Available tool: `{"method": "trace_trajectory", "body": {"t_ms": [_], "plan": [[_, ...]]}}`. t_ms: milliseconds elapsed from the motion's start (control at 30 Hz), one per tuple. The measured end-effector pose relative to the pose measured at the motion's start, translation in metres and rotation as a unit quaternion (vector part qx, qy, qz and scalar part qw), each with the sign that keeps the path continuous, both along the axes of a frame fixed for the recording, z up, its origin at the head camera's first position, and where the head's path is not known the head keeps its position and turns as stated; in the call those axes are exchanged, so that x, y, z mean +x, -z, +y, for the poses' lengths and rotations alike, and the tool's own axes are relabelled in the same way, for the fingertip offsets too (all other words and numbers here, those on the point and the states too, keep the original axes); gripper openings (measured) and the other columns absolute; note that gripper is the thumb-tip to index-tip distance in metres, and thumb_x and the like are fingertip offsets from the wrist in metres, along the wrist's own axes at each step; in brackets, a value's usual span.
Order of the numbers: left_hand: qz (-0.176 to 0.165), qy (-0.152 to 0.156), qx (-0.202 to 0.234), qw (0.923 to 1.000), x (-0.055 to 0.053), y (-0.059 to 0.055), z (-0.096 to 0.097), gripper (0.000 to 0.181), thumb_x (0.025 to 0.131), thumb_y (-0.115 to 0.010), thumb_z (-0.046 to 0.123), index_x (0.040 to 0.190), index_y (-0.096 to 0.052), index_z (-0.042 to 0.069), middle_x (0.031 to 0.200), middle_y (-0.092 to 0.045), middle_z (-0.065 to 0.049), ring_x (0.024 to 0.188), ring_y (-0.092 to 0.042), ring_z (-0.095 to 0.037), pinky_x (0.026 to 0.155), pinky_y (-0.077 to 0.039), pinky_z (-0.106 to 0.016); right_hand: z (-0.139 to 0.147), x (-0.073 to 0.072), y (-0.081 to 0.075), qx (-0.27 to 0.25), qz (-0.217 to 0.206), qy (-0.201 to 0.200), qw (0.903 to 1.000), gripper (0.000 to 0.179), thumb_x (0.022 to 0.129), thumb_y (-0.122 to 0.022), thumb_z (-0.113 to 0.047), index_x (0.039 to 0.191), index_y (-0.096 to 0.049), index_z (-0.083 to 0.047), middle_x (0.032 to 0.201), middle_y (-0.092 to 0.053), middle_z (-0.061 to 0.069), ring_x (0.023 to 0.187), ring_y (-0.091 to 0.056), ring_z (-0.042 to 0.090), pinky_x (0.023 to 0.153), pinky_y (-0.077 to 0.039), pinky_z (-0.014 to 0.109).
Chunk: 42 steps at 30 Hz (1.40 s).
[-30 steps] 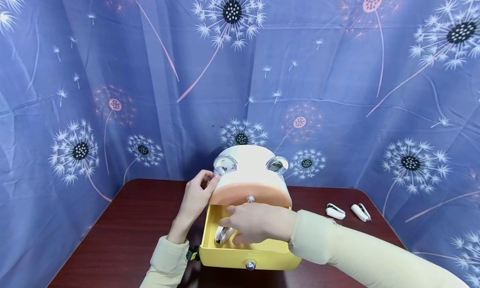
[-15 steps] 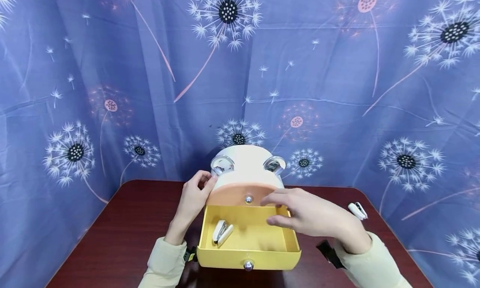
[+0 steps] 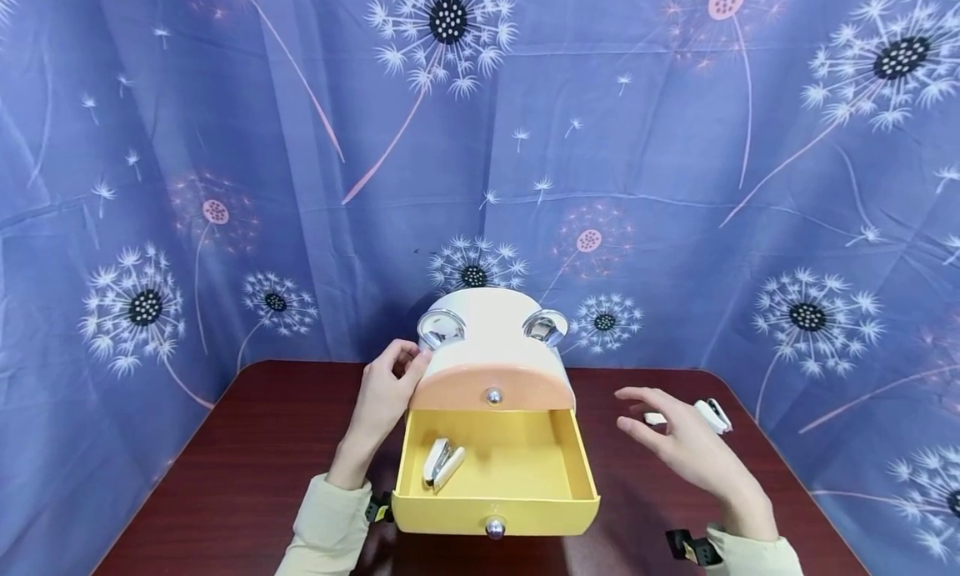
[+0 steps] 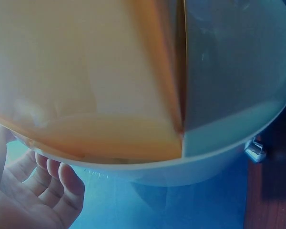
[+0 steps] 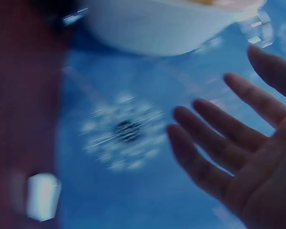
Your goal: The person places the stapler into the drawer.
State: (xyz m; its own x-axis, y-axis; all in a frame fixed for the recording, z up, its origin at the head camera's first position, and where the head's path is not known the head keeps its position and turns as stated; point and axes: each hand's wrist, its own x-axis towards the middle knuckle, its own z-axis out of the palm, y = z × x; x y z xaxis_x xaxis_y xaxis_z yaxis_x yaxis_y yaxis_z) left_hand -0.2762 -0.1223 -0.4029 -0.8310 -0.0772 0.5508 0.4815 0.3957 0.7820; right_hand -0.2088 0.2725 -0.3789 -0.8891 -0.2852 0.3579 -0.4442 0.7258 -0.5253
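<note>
A small white cabinet with a peach top drawer stands mid-table, its yellow lower drawer pulled out. Inside the yellow drawer, on the left, lies a white mini stapler. My left hand rests its fingertips against the cabinet's left side, fingers relaxed in the left wrist view. Right of the cabinet, my right hand is held with fingers spread and nothing in them. Just beyond it lie two more white staplers, one partly hidden by the fingers and one farther right.
Silver knobs stick out from both drawers, the lower knob facing me. Two round mirror-like eyes sit on top of the cabinet, including the left one. A blue dandelion-print curtain hangs behind the dark red tabletop.
My right hand has come out of the yellow drawer, leaving the stapler there, and has moved right toward the two staplers on the table. My left hand has stayed at the cabinet's side.
</note>
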Motion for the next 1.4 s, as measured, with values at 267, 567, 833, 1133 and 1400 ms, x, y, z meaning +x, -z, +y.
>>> {"method": "trace_trajectory", "body": {"t_ms": [267, 567, 833, 1133, 1400], "plan": [[-0.006, 0.004, 0.004, 1.0, 0.0, 0.0, -0.001, 0.018, 0.094, -0.067, 0.033, 0.094, -0.064, 0.015, 0.072, -0.054, 0.0, 0.064, -0.05, -0.017, 0.059, -0.04, -0.027, 0.033, -0.037, 0.055, -0.015, 0.072, 0.058, 0.9956, 0.036, 0.087, -0.072, -0.007, 0.122, -0.061, -0.004, 0.121, -0.06, 0.017, 0.109, -0.057, 0.032, 0.081, -0.049, 0.033], [0.002, 0.005, 0.002, 1.0, 0.0, 0.001, 0.0, 0.018, 0.094, -0.067, 0.033, 0.094, -0.064, 0.015, 0.071, -0.053, 0.0, 0.062, -0.049, -0.016, 0.057, -0.039, -0.026, 0.065, -0.075, 0.097, 0.028, 0.056, 0.089, 0.994, 0.046, 0.082, -0.07, -0.001, 0.125, -0.056, 0.003, 0.125, -0.051, 0.031, 0.115, -0.047, 0.051, 0.092, -0.035, 0.062], [0.001, 0.002, -0.001, 1.0, 0.0, 0.001, 0.0, 0.018, 0.093, -0.068, 0.033, 0.093, -0.064, 0.015, 0.071, -0.053, 0.0, 0.063, -0.049, -0.017, 0.058, -0.039, -0.027, 0.086, -0.094, 0.117, 0.107, -0.023, 0.112, 0.9876, 0.053, 0.081, -0.069, -0.005, 0.129, -0.05, 0.008, 0.124, -0.045, 0.041, 0.11, -0.045, 0.062, 0.089, -0.037, 0.067], [-0.003, 0.002, -0.003, 1.0, -0.001, 0.0, 0.0, 0.018, 0.094, -0.067, 0.032, 0.094, -0.064, 0.014, 0.072, -0.053, 0.0, 0.063, -0.05, -0.017, 0.059, -0.039, -0.027, 0.092, -0.105, 0.116, 0.171, -0.08, 0.098, 0.9771, 0.051, 0.081, -0.072, -0.003, 0.125, -0.048, 0.007, 0.105, -0.056, 0.033, 0.095, -0.057, 0.048, 0.08, -0.046, 0.057], [-0.005, 0.002, -0.002, 1.0, 0.0, 0.0, 0.0, 0.018, 0.094, -0.067, 0.032, 0.095, -0.064, 0.014, 0.072, -0.054, 0.0, 0.065, -0.05, -0.016, 0.06, -0.04, -0.027, 0.095, -0.104, 0.107, 0.173, -0.068, 0.084, 0.9789, 0.04, 0.081, -0.075, -0.007, 0.114, -0.056, 0.005, 0.093, -0.064, 0.021, 0.084, -0.062, 0.037, 0.073, -0.048, 0.052]]}}
